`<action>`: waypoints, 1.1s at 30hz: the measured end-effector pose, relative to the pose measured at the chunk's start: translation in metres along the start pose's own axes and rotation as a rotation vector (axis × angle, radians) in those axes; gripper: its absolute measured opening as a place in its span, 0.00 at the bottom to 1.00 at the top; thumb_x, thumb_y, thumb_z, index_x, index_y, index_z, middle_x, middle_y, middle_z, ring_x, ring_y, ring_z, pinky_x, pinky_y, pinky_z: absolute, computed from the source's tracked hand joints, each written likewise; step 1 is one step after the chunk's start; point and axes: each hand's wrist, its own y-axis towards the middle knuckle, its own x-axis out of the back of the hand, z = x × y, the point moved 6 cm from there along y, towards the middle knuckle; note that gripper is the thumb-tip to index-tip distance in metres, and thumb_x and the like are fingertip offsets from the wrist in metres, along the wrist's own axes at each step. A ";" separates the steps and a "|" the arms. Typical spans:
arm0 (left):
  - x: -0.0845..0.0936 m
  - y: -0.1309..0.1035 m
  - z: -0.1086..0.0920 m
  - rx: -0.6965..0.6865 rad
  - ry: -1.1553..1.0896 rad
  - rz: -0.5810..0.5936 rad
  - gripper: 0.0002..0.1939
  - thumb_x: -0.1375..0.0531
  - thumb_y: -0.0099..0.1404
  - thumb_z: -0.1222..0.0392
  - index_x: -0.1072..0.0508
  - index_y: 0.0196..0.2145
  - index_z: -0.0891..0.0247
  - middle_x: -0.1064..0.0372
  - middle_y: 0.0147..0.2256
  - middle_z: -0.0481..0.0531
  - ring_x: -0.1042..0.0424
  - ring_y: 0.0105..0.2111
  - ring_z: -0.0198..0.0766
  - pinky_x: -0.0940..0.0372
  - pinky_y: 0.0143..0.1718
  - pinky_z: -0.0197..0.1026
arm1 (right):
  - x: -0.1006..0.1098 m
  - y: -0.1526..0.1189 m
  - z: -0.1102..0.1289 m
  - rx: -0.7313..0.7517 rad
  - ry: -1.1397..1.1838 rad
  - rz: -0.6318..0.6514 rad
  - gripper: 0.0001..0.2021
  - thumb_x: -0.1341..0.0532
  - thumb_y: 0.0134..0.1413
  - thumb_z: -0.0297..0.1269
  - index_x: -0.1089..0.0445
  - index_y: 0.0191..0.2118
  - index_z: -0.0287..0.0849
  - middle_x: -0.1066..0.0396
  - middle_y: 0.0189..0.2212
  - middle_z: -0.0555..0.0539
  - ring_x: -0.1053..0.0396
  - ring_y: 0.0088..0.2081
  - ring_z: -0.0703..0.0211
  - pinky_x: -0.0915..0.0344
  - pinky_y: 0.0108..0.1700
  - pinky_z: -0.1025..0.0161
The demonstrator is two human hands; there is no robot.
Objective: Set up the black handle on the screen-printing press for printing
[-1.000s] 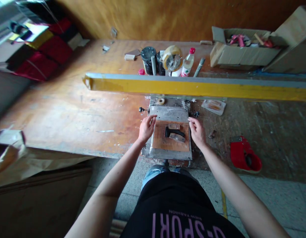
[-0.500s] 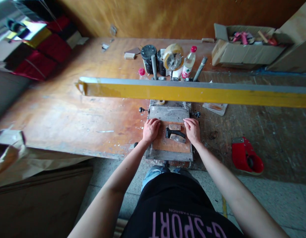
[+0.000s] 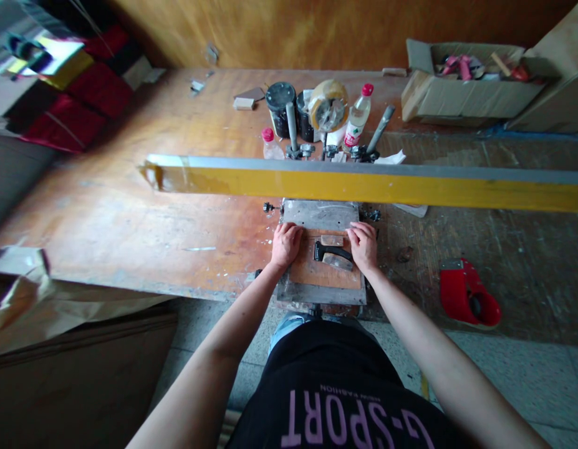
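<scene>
My left hand (image 3: 287,244) rests at the far left corner of a brown board (image 3: 307,274), its fingers bent and close together. Opposite it, my right hand (image 3: 363,245) lies at the far right corner with thumb and fingers pinched. Anything thin between either hand's fingertips is too small to make out. Between my hands, a black curved handle (image 3: 333,251) and small brownish blocks (image 3: 332,240) lie on the board. Beneath is a grey metal plate (image 3: 321,213). A long yellow-sided bar (image 3: 317,182) crosses just beyond my hands and hides the plate's far end.
Behind the bar stand two upright rods (image 3: 291,125), black jars (image 3: 280,106), a tape roll (image 3: 328,106) and a red-capped bottle (image 3: 358,117). A red tape dispenser (image 3: 464,293) lies on the right. A cardboard box (image 3: 476,93) holds odds and ends at the back.
The yellow bar appears slightly lower in the picture, now covering a small ring on the plate and uncovering clamps behind it. My hands stay at the board's far corners.
</scene>
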 end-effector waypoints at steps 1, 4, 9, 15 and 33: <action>0.000 0.000 0.000 0.000 -0.003 0.000 0.17 0.52 0.71 0.55 0.24 0.43 0.62 0.29 0.43 0.58 0.33 0.43 0.43 0.43 0.52 0.48 | 0.000 0.000 -0.001 -0.003 0.002 -0.001 0.15 0.47 0.63 0.43 0.24 0.35 0.44 0.26 0.42 0.41 0.36 0.50 0.50 0.38 0.56 0.49; -0.001 0.000 0.002 0.009 -0.008 0.001 0.17 0.51 0.71 0.55 0.24 0.43 0.62 0.29 0.43 0.58 0.33 0.44 0.44 0.43 0.52 0.48 | -0.001 -0.001 -0.003 -0.023 -0.009 0.004 0.15 0.46 0.62 0.43 0.24 0.35 0.45 0.27 0.43 0.42 0.36 0.50 0.50 0.38 0.56 0.48; -0.002 0.000 0.001 -0.002 0.012 -0.004 0.18 0.52 0.71 0.55 0.25 0.42 0.62 0.29 0.42 0.57 0.33 0.43 0.43 0.43 0.52 0.46 | -0.002 -0.001 -0.003 -0.019 -0.013 0.004 0.15 0.46 0.62 0.44 0.25 0.34 0.44 0.29 0.41 0.41 0.36 0.48 0.50 0.39 0.55 0.51; -0.002 0.000 0.000 -0.043 0.045 -0.036 0.16 0.52 0.71 0.56 0.25 0.41 0.61 0.30 0.41 0.56 0.34 0.42 0.43 0.42 0.50 0.46 | -0.002 0.000 0.000 0.026 -0.062 0.012 0.15 0.47 0.64 0.42 0.25 0.33 0.45 0.29 0.37 0.43 0.37 0.45 0.51 0.39 0.52 0.53; -0.008 0.012 -0.012 -0.098 0.194 0.029 0.15 0.52 0.71 0.55 0.27 0.36 0.60 0.30 0.38 0.56 0.33 0.40 0.45 0.41 0.45 0.47 | -0.015 0.013 0.016 0.061 -0.115 0.130 0.23 0.53 0.67 0.43 0.22 0.32 0.44 0.26 0.33 0.44 0.32 0.39 0.54 0.39 0.47 0.55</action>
